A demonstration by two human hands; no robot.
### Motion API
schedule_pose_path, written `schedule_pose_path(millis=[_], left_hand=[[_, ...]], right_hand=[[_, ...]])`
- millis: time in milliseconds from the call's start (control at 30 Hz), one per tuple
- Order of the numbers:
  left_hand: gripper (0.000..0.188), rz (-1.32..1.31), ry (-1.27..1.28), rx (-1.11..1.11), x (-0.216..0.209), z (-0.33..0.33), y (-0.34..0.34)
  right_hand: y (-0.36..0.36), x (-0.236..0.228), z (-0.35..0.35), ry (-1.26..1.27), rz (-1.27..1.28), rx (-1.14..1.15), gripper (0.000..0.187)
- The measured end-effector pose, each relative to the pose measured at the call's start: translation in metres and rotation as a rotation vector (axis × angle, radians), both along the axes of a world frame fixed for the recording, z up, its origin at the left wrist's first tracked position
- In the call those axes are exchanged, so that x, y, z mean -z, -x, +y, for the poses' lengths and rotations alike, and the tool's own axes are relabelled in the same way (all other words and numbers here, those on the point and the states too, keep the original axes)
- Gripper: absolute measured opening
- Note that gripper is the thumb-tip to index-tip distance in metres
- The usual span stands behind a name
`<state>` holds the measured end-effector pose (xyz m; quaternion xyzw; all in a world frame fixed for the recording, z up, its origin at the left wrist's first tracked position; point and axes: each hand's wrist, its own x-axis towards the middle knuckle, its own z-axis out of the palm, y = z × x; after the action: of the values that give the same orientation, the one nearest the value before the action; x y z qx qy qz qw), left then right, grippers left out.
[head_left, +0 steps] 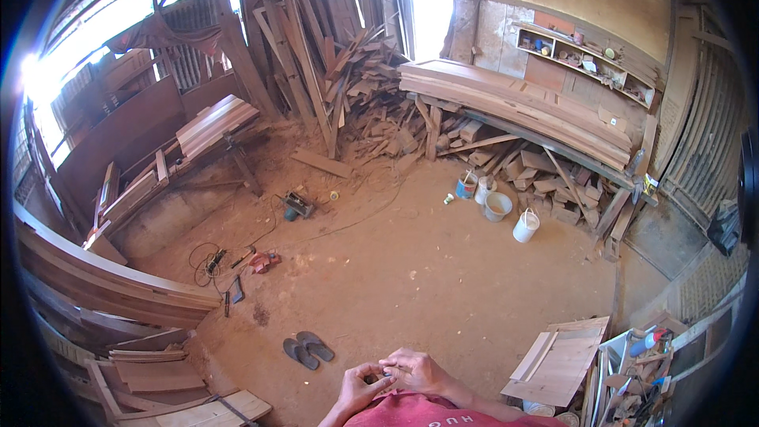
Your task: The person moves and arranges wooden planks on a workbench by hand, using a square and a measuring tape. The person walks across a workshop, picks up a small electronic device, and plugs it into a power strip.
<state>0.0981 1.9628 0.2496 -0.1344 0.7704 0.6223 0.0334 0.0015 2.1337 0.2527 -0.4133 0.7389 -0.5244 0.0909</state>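
Your left hand and right hand meet at the fingertips, pinching a tiny item too small to identify; it looks light. Keep a fingertip hold; it could slip into the dirt floor.

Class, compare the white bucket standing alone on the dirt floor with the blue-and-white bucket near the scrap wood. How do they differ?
The white bucket is plain white; the blue-and-white bucket has a blue body with a white rim. The white bucket stands apart on open floor, while the blue-and-white bucket sits close to a round white tub and the scrap wood pile. Both stand upright on the dirt floor.
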Motion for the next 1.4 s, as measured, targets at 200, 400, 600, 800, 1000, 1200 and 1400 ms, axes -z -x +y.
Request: schedule_pose_path(millis=[200,400,600,800,1000,1200,1400], left_hand=[[0.025,-0.099,-0.160,0.001,0.003,-0.004,-0.010],[0.027,-0.141,-0.417,-0.008,-0.007,-0.004,-0.012],[0.022,0.053,-0.367,0.104,-0.021,-0.001,-0.012],[0.028,-0.007,-0.345,0.096,-0.026,-0.003,-0.013],[0.030,-0.139,-0.249,0.072,0.000,-0.010,-0.013],[0.031,-0.175,-0.150,0.083,-0.014,-0.008,-0.009],[0.032,-0.139,-0.115,0.096,0.000,-0.011,-0.009]], right_hand=[[-0.008,0.009,0.001,0.000,0.058,0.010,0.025],[-0.012,0.015,-0.003,0.058,0.093,0.060,0.023],[-0.011,0.017,-0.001,0.043,0.149,0.011,0.022],[-0.009,0.023,0.002,0.063,0.081,0.016,0.022],[-0.010,0.017,0.003,0.061,0.022,0.049,0.023],[-0.012,0.020,0.003,0.046,-0.012,0.099,0.022],[-0.013,0.010,0.006,0.044,-0.018,0.089,0.024]])
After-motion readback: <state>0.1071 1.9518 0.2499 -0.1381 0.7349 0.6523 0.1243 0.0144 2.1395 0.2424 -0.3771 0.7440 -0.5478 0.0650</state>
